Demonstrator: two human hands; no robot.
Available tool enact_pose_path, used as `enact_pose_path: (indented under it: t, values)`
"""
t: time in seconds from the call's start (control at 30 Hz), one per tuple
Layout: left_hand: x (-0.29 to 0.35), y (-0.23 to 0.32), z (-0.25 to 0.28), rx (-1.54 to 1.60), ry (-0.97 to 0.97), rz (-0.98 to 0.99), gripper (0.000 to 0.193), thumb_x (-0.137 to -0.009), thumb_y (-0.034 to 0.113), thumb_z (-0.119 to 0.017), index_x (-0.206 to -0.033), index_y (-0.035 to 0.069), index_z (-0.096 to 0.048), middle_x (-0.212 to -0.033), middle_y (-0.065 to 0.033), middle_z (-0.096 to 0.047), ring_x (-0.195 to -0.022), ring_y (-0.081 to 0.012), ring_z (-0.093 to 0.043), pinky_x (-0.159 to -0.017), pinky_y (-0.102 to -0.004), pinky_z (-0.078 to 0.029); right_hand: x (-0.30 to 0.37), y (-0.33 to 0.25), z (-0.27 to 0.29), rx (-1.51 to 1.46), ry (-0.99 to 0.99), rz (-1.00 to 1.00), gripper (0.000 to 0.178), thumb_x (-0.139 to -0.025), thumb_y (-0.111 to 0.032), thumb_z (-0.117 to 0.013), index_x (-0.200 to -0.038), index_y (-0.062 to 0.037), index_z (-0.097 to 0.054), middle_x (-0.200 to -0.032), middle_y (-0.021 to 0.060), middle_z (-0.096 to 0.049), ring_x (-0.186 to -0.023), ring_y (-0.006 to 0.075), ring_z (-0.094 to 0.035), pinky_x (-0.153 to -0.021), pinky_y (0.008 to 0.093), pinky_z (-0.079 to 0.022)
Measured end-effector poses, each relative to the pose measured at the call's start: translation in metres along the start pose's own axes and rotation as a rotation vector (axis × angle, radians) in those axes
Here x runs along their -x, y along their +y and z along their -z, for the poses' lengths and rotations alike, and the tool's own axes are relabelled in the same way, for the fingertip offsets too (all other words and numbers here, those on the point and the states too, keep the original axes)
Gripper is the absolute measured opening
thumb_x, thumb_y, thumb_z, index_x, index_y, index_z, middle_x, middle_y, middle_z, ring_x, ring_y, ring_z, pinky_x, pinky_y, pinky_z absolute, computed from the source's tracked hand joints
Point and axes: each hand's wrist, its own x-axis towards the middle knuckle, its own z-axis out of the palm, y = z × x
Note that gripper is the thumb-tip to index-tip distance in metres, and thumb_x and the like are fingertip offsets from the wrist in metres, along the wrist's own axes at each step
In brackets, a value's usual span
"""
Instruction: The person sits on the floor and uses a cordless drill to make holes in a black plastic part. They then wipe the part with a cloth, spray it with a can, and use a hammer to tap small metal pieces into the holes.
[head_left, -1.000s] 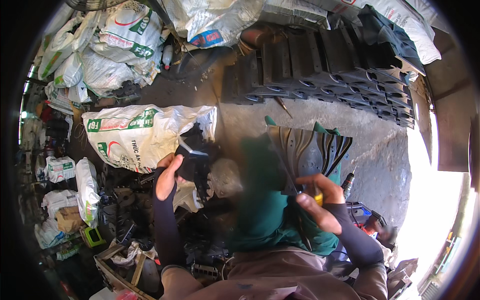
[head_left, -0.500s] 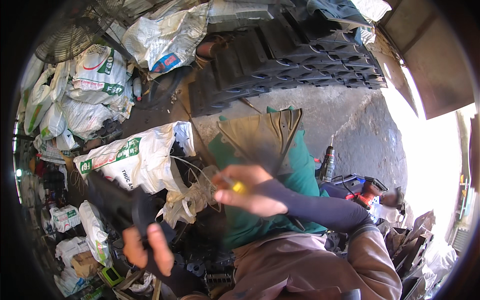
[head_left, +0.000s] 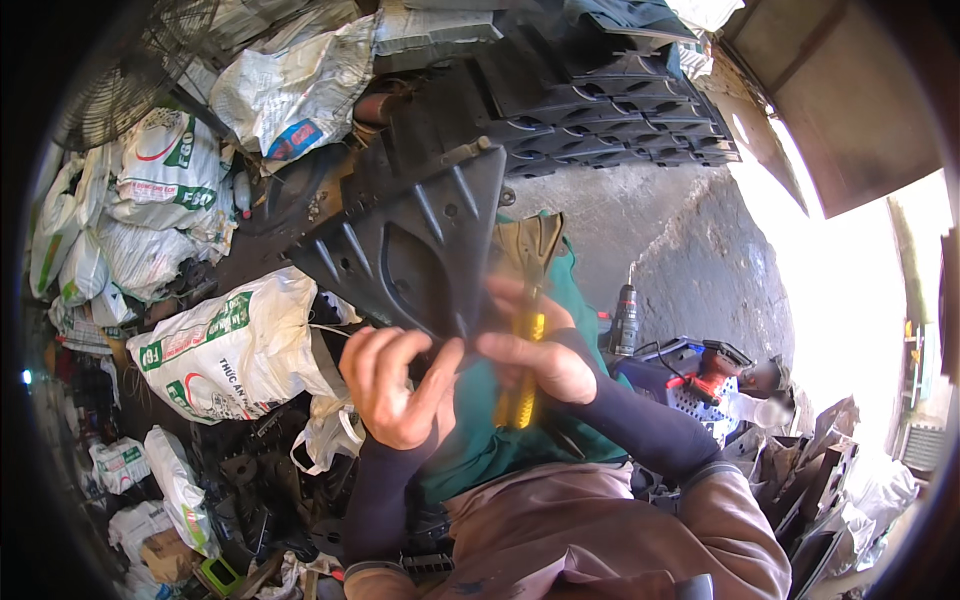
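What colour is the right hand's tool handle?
The tool handle is yellow, clearest in the head view.

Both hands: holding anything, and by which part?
Left hand grips black panel near its lower corner; right hand, a yellow-handled tool by its handle.

one left hand (head_left: 395, 388), one right hand (head_left: 548, 362), one held panel (head_left: 425, 262), one drill (head_left: 626, 325), one fan (head_left: 125, 90), probably one blurred yellow-handled tool (head_left: 524, 400)

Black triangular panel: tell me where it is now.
In the head view, the black triangular panel is just above and left of centre, its lower corner at the left hand, with the stack of black parts beyond it.
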Motion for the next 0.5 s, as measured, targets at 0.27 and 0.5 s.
enact_pose_path:
  t: [0.27, 0.5]
  values:
    - [-0.007, -0.018, -0.051, 1.033, 0.725, 0.707, 0.087, -0.092, 0.064, -0.051, -0.144, -0.004, -0.035, -0.151, -0.0175, -0.034, -0.135, -0.0287, -0.040, -0.113, -0.0437, -0.029, -0.003, 0.011, 0.002, 0.074, -0.053, 0.057, 0.069, -0.087, -0.017, -0.074, -0.145, -0.0013, -0.040, -0.132, 0.0150, -0.057, -0.086, 0.0168, -0.060, -0.074, 0.0326, -0.049]
    - [-0.002, -0.052, -0.031, 1.544, 0.683, 1.067, 0.066, -0.098, 0.052, -0.052, -0.144, 0.005, -0.041, -0.143, -0.0108, -0.045, -0.124, -0.0235, -0.048, -0.106, -0.0399, -0.038, -0.011, 0.012, 0.013, 0.743, -0.162, 0.478, 0.076, -0.085, -0.035, -0.076, -0.144, -0.0021, -0.040, -0.125, 0.0221, -0.059, -0.115, 0.0319, -0.059, -0.092, 0.0423, -0.049]
